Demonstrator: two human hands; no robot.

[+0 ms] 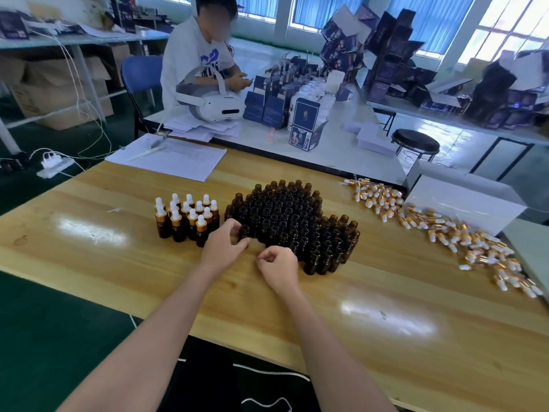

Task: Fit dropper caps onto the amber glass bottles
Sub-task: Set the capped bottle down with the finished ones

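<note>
A dense cluster of open amber glass bottles (292, 221) stands in the middle of the wooden table (89, 251). To its left stand several capped bottles (185, 218) with gold collars and white bulbs. My left hand (221, 248) grips one uncapped amber bottle (244, 231) between thumb and fingers at the cluster's near left edge. Just right of it, my right hand (277, 267) hovers above the table with fingers curled; nothing shows in it. A long scatter of loose dropper caps (439, 230) lies along the right side.
A white box (463, 197) sits at the far right behind the caps. Papers with a pen (166, 157) lie at the far left corner. Beyond, a seated person faces another table with a white headset (212, 105) and dark cartons. A black stool (415, 142) stands behind.
</note>
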